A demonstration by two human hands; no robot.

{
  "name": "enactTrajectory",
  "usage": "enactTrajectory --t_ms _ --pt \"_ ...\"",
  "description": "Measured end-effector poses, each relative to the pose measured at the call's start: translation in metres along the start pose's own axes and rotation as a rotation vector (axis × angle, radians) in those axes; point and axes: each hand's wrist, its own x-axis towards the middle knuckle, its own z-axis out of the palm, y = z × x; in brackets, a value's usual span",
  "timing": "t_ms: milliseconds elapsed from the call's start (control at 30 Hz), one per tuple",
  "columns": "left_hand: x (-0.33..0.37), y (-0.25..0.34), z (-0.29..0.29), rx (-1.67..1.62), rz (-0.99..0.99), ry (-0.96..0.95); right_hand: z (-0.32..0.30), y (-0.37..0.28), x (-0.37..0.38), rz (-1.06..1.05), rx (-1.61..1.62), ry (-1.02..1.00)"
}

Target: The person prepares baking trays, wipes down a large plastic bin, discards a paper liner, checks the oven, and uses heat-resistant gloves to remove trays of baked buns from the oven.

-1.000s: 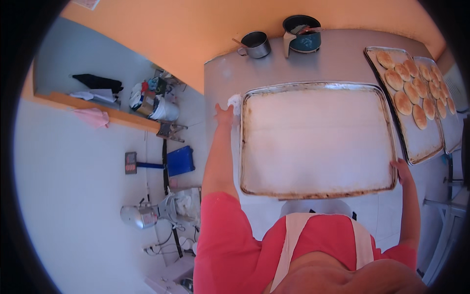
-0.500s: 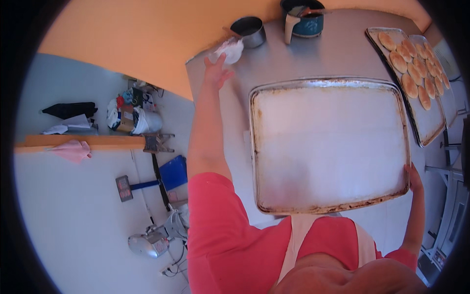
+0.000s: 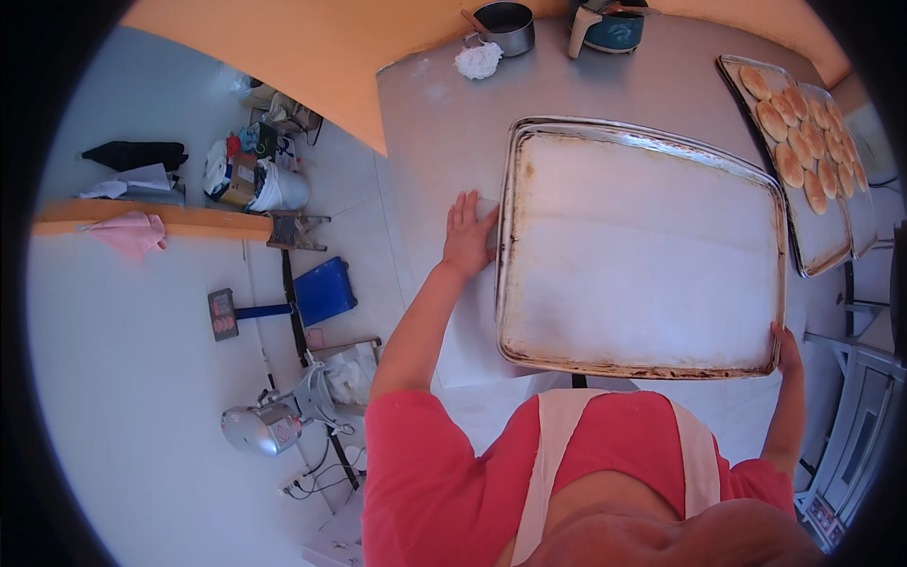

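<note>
A large rectangular baking tray (image 3: 642, 260) with a worn, browned metal rim is in front of me, bare inside and slightly tilted. The doubled rim at its upper and left sides suggests more than one tray stacked. My right hand (image 3: 788, 350) grips the right edge near the near corner, its fingers partly hidden. Beside the left rim is my left hand (image 3: 467, 238), fingers spread and holding nothing; whether its fingertips touch the rim I cannot tell. A crumpled white cloth (image 3: 479, 60) lies on the metal table (image 3: 435, 142) at the far left.
Behind the cloth stands a grey saucepan (image 3: 506, 28) with a brush-like handle; a teal pot (image 3: 612, 30) is to its right. Trays of golden buns (image 3: 801, 142) sit at the far right. A blue platform scale (image 3: 323, 291) and a silver machine (image 3: 263, 427) stand at left.
My left hand has left the white cloth by the saucepan and come back to the tray's left side. The tray has tilted slightly, with my right hand still on its edge.
</note>
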Motion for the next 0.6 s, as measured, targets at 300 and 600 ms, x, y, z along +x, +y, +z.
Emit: enactTrajectory --t_ms 300,600 --pt "-0.042 -0.022 0.004 0.131 -0.057 0.019 -0.018 0.009 0.038 0.022 0.070 -0.064" --pt "-0.076 0.018 0.051 0.129 0.022 0.151 -0.005 -0.004 0.037 -0.006 -0.016 -0.080"
